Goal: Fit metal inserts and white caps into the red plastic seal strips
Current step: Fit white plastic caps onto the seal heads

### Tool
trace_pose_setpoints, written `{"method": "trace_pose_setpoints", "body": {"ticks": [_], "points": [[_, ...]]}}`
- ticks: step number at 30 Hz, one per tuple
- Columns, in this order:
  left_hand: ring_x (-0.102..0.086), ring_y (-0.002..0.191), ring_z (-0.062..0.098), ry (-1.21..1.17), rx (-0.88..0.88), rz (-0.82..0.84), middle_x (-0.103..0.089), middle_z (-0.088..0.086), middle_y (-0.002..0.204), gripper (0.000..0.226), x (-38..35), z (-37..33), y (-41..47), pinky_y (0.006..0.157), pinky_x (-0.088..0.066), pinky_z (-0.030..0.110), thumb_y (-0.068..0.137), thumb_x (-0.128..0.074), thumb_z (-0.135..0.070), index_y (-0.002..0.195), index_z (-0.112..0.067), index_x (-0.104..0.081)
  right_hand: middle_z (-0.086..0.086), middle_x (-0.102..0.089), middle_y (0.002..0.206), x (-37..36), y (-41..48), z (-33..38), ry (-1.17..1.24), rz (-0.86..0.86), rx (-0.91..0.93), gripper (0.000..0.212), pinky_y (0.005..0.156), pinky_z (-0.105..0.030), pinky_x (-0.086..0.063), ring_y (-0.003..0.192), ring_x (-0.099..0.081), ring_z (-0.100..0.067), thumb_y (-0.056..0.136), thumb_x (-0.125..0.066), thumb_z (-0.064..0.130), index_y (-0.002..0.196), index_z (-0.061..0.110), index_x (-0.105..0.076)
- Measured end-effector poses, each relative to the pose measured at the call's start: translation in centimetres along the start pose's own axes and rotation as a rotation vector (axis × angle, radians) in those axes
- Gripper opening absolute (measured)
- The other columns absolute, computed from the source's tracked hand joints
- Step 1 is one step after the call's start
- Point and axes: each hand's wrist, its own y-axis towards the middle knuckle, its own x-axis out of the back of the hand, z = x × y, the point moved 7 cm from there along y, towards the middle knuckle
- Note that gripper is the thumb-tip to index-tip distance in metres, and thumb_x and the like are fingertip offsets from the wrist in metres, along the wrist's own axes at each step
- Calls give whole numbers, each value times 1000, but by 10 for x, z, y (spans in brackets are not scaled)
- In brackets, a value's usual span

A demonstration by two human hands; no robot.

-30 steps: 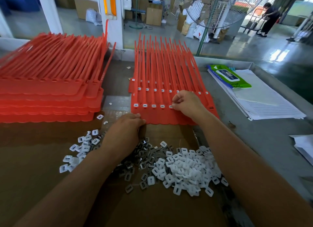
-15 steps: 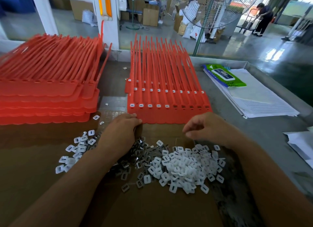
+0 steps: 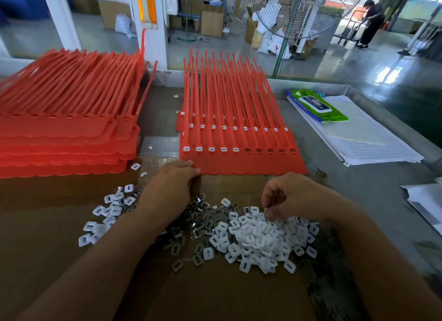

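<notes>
Five fitted caps (image 3: 210, 149) are sitting along the front row of the red seal strips (image 3: 239, 164), with five sockets (image 3: 270, 150) toward 3 o'clock showing uncapped. The right hand (image 3: 294, 196) is digging into the white caps (image 3: 263, 237) at the sheet's 6 o'clock, fingers pinching narrowly on one. The left hand (image 3: 169, 189) is resting at the 7 o'clock corner over the metal inserts (image 3: 201, 225); I cannot tell what it is holding. Next is probably pressing a cap squarely into the sixth socket.

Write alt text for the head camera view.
A person's right hand digs into a pile of white caps; the left hand rests on metal inserts, fingertips touching red seal strips whose front row is half capped.
</notes>
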Motion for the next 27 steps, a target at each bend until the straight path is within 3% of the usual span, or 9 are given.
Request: {"method": "trace_pose_setpoints", "body": {"ticks": [4, 10, 14, 20, 23, 27], "points": [[-37, 127, 16, -2, 0, 0, -45, 1, 137, 43, 0, 0, 0, 104, -27, 28, 86, -42, -1, 123, -19, -55, 19, -65, 61, 3, -1, 0, 33, -11, 11, 16, 57, -10, -45, 59, -59, 6, 71, -77, 16, 70, 24, -63], [-38, 127, 16, 3, -8, -7, -45, 1, 137, 42, 0, -1, 1, 104, -28, 28, 86, -43, -1, 123, -18, -55, 8, -68, 66, 13, -3, -1, 129, -111, 55, 15, 60, -15, -50, 60, -62, -2, 75, -73, 12, 73, 22, -62], [-38, 126, 17, 11, -5, -4, -45, 1, 137, 42, 0, -1, 1, 104, -28, 28, 87, -42, -2, 123, -19, -55, 14, -65, 63, 22, 2, 0, 121, -190, 87, 17, 56, -8, -44, 56, -57, 4, 77, -70, 11, 73, 25, -62], [-37, 127, 16, 29, -8, -5, -45, 0, 138, 43, 1, -3, 1, 104, -28, 29, 87, -42, -2, 124, -20, -54, 20, -67, 74, 33, 18, 2, 70, -225, 112, 23, 60, -5, -44, 66, -60, 7, 79, -69, 12, 72, 33, -64], [-38, 127, 16, 27, -10, -9, -45, 0, 137, 43, 2, -4, 0, 104, -28, 28, 86, -43, -1, 124, -19, -54, 21, -67, 70, 43, 32, -2, 88, -321, 117, 27, 63, -5, -44, 68, -60, 8, 78, -70, 9, 69, 35, -64], [-38, 126, 16, 14, -7, -9, -45, 1, 137, 42, 1, -4, 1, 104, -27, 28, 86, -44, -1, 123, -19, -55, 7, -64, 78, 57, 53, -15, 137, -543, 40, 23, 69, -15, -45, 75, -58, -5, 79, -69, 7, 73, 28, -61]]}}
